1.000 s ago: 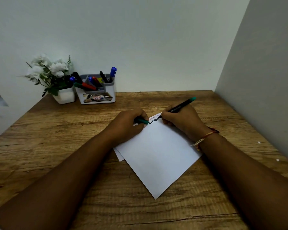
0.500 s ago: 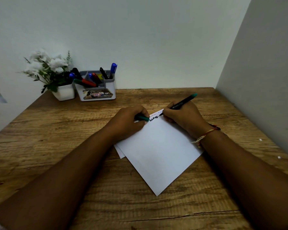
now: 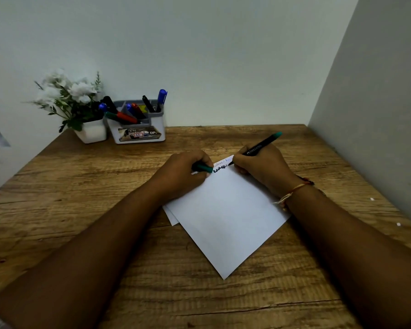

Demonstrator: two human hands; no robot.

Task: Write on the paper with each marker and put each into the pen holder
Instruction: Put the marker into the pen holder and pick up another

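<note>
At 10 o'clock on the wooden tabletop (image 3: 81, 186), against the back wall, stands a white pot of white flowers (image 3: 91, 131). Just beside it, toward 3 o'clock, sits the grey-and-white pen holder (image 3: 160, 129), with a printed label on its front. Several markers are in its compartments: a black one and a red-and-green one lean out toward the flowers, a red and a blue one lie tilted in the middle section, and a blue-capped marker (image 3: 161, 97) stands nearly upright at the right end next to a slim black one.

Nearer the person, the left hand (image 3: 183, 174) rests on the upper left edge of the paper (image 3: 226, 222), its fingers curled around a teal cap (image 3: 203, 167) that points toward 3 o'clock. The paper lies turned like a diamond at the centre of the tabletop, with the edge of a second sheet (image 3: 170, 216) showing under its left corner. Dark scribbled writing (image 3: 220, 168) runs along the paper's top corner, under a line of fainter script too small to read.

The right hand (image 3: 261, 167) grips a black marker (image 3: 259, 147) with a teal end, its tip on the paper at the end of the scribble and its barrel leaning up toward 2 o'clock. A thread bracelet (image 3: 292, 192) circles the right wrist.
</note>
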